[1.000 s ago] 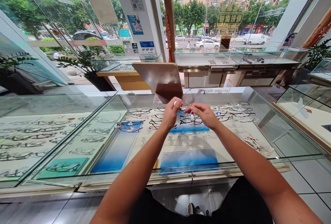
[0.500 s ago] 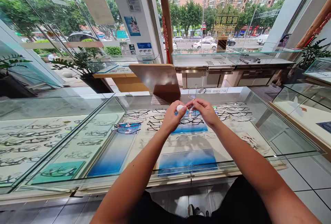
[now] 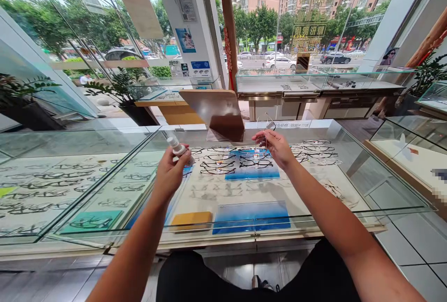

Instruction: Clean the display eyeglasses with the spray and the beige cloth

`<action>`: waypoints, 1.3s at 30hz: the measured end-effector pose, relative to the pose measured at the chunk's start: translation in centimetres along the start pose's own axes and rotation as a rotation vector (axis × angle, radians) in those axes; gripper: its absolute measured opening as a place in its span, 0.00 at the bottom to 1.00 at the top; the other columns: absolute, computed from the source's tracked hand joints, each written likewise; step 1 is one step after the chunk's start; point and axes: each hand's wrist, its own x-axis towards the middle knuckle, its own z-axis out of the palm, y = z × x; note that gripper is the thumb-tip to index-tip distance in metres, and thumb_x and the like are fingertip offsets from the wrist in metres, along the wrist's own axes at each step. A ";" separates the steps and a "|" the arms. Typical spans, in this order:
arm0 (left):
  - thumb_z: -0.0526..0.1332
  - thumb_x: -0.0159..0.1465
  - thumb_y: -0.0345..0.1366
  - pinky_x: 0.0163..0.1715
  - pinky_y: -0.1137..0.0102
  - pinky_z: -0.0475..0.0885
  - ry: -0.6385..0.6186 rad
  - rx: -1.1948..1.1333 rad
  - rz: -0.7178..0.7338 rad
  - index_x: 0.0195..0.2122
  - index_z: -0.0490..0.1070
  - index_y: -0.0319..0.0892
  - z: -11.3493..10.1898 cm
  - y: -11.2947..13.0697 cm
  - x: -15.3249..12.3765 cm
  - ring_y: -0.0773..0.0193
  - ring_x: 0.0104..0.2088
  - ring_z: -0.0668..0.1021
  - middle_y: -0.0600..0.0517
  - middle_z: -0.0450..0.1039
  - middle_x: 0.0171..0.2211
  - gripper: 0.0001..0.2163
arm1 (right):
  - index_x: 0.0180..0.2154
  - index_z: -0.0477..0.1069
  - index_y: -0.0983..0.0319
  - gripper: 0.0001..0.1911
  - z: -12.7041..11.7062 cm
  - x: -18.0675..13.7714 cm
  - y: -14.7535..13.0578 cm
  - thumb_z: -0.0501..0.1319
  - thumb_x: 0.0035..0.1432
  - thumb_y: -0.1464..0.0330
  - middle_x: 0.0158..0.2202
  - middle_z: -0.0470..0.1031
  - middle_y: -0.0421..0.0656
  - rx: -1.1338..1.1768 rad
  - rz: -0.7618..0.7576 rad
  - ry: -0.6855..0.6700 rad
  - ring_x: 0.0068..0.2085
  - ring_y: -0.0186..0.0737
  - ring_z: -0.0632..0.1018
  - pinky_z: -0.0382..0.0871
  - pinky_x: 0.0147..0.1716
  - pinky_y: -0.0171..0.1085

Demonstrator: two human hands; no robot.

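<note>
My left hand (image 3: 168,171) is closed around a small white spray bottle (image 3: 178,148), tilted with its top toward the upper left. The fingers hide part of the bottle. My right hand (image 3: 280,150) pinches a pair of thin wire-rimmed eyeglasses (image 3: 266,126) above the glass counter. A small tag-like piece hangs at the glasses, too small to read. The hands are well apart. Below them, several dark-framed eyeglasses (image 3: 218,169) lie in rows in the display case, some over a blue sheet (image 3: 251,175).
A brown-backed stand-up mirror (image 3: 223,111) stands on the far side of the glass display case (image 3: 314,213). An orange-yellow case (image 3: 191,221) and another blue sheet (image 3: 251,216) lie near its front edge. More glass cases (image 3: 279,83) stand by the window.
My left hand has moved left and toward me with the bottle, away from the right hand. The right hand still holds the eyeglasses in nearly the same place. The view has shifted slightly.
</note>
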 end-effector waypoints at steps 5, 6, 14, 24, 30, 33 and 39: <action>0.69 0.56 0.55 0.49 0.56 0.78 0.175 0.326 -0.157 0.48 0.79 0.46 -7.8 -5.0 -2.6 0.47 0.45 0.84 0.50 0.83 0.42 0.24 | 0.41 0.84 0.57 0.26 0.4 0.0 -0.5 0.71 0.60 0.41 0.45 0.89 0.48 -0.052 -0.035 -0.005 0.45 0.44 0.83 0.77 0.48 0.43; 0.68 0.55 0.55 0.47 0.56 0.78 0.187 0.363 -0.183 0.46 0.80 0.45 -8.7 -5.9 -3.0 0.46 0.45 0.84 0.48 0.83 0.41 0.24 | 0.40 0.84 0.57 0.26 0.5 -0.1 -0.8 0.71 0.60 0.41 0.44 0.89 0.47 -0.066 -0.048 0.007 0.44 0.44 0.83 0.77 0.48 0.43; 0.67 0.56 0.56 0.42 0.60 0.78 0.205 0.401 -0.208 0.46 0.76 0.44 -11.0 -8.8 -4.3 0.44 0.47 0.86 0.46 0.84 0.42 0.24 | 0.40 0.84 0.55 0.18 -0.2 -5.8 -4.8 0.69 0.67 0.48 0.42 0.89 0.46 -0.029 -0.120 0.194 0.39 0.42 0.82 0.78 0.45 0.44; 0.69 0.61 0.55 0.71 0.41 0.65 0.507 0.587 0.053 0.62 0.63 0.40 -9.0 -6.8 -6.8 0.35 0.71 0.67 0.29 0.64 0.67 0.35 | 0.36 0.89 0.52 0.13 -7.8 -17.3 -7.2 0.73 0.62 0.51 0.40 0.87 0.50 -0.153 -0.134 0.531 0.40 0.48 0.81 0.77 0.44 0.48; 0.64 0.71 0.46 0.65 0.45 0.69 0.319 0.546 0.542 0.54 0.68 0.43 -0.7 1.2 -9.2 0.41 0.63 0.75 0.36 0.73 0.58 0.16 | 0.34 0.88 0.52 0.09 -11.2 -21.6 -7.9 0.75 0.59 0.55 0.37 0.87 0.51 -0.184 -0.180 0.767 0.38 0.48 0.81 0.76 0.41 0.51; 0.58 0.77 0.40 0.49 0.59 0.74 -0.299 0.435 0.644 0.44 0.74 0.45 5.9 5.8 -9.5 0.53 0.46 0.82 0.47 0.81 0.43 0.07 | 0.35 0.87 0.58 0.12 -11.9 -22.9 -7.8 0.76 0.58 0.56 0.36 0.88 0.48 -0.160 -0.215 0.794 0.36 0.43 0.82 0.76 0.39 0.43; 0.58 0.79 0.38 0.44 0.61 0.73 -0.873 0.497 0.790 0.45 0.81 0.43 19.8 12.3 -10.1 0.53 0.46 0.84 0.47 0.86 0.43 0.11 | 0.34 0.87 0.58 0.13 -11.3 -24.6 -7.7 0.76 0.58 0.56 0.36 0.88 0.46 -0.135 -0.242 0.813 0.34 0.38 0.81 0.78 0.41 0.38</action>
